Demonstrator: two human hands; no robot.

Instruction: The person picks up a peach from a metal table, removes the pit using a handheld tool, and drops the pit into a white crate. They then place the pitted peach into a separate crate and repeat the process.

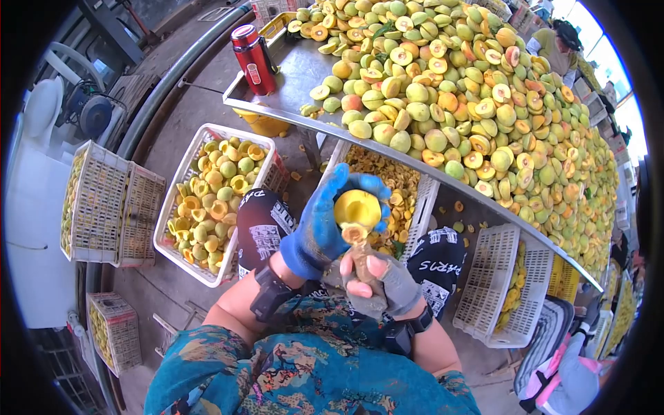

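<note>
Peach half [357, 209] cupped, cut face up!
Left hand [325, 232] clamped round its soft, slippery flesh; right hand [377, 280] clenches a pitter [360, 250].

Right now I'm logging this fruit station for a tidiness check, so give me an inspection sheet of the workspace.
Surface: metal table heaped with halved and whole fruit.
Job's things: fruit half held cut side up; tool at the pit.
Clutter: red flask on the table corner; fruit bits on the floor.
Grippers: left hand, blue glove, grips the fruit half; right hand, grey fingerless glove, grips the tool.
Cables: nothing seen.
Surroundings: white crate of halves at left, crate of pits under the table, more crates around; another person at the far end.
</note>
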